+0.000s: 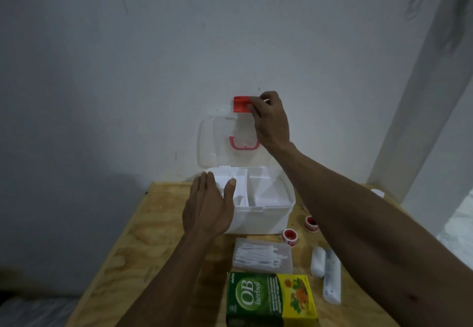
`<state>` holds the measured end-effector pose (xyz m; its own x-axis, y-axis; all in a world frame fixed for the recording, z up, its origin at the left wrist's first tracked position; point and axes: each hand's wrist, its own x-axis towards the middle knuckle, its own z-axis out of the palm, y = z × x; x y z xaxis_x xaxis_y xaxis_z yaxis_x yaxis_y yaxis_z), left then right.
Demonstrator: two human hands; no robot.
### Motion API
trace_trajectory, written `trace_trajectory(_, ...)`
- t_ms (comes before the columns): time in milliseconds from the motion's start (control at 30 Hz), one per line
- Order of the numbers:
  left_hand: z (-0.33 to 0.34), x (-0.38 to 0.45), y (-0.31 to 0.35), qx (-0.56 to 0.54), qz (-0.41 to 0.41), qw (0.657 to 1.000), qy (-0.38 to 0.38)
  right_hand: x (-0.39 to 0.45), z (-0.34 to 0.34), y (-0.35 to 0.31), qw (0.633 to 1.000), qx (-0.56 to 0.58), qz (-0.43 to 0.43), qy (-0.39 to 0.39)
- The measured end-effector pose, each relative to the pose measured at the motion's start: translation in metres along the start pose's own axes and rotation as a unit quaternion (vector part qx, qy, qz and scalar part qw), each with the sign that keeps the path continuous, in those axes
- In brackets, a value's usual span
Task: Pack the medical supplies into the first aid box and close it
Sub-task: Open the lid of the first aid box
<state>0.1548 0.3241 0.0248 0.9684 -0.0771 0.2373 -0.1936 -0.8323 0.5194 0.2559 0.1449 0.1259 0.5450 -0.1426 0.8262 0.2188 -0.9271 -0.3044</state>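
Note:
The white first aid box (266,219) stands open on the wooden table, its clear lid (217,142) upright against the wall. My right hand (268,119) pinches the red latch (240,104) at the lid's top edge. My left hand (210,204) rests flat, fingers straight, on the box's left rim over the white inner tray (258,191). In front of the box lie a clear case of cotton swabs (263,255), a green and yellow OB herbal carton (271,301), two red tape rolls (290,237) (311,223) and white wrapped bandage packs (326,273).
The wooden table (143,237) butts against a pale wall (153,58). A white post (422,101) rises at the right. A small white object (378,193) sits at the table's far right edge, behind my right forearm.

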Motion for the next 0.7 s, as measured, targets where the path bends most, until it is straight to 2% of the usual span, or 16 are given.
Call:
trace_trajectory(433, -0.001, -0.001, 0.001, 0.005, 0.006, 1.000, -0.001, 0.000, -0.022, -0.001, 0.995, -0.054, -0.003, -0.085)
trace_trajectory(700, 0.000, 0.000, -0.001, 0.015, 0.014, 1.000, 0.008, -0.036, -0.088, -0.013, 0.993, 0.036, 0.032, -0.108)
